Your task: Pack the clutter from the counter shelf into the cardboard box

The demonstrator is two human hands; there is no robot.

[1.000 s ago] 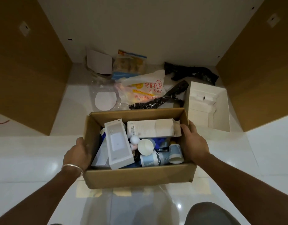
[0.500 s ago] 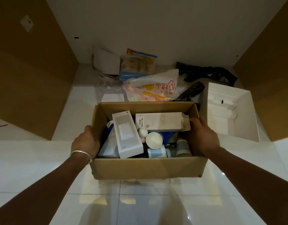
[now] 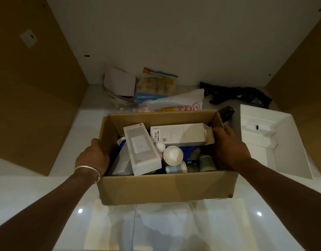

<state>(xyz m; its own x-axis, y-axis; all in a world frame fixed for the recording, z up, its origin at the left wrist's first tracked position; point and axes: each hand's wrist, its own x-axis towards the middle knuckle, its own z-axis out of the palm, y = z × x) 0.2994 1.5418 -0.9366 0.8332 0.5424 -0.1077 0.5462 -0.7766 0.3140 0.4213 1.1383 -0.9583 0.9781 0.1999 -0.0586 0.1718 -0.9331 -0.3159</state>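
Glossy white counter (image 3: 53, 194) between brown wooden side panels, dim light. Left hand (image 3: 92, 159), silver bangle (image 3: 87, 170) on wrist, grips left wall of open brown cardboard box (image 3: 165, 189), fingers curled over rim. Box rests at counter middle, holding tilted white rectangular carton (image 3: 142, 149), long white barcoded carton (image 3: 181, 133), white paper cup (image 3: 173, 155), small white ball (image 3: 160, 146). Behind box: white printed plastic bag (image 3: 177, 102), food packet (image 3: 156, 86), crumpled black plastic bag (image 3: 237, 94). Right hand (image 3: 228, 147) grips right wall, thumb inside. Far right: open white box with moulded insert (image 3: 272, 140).
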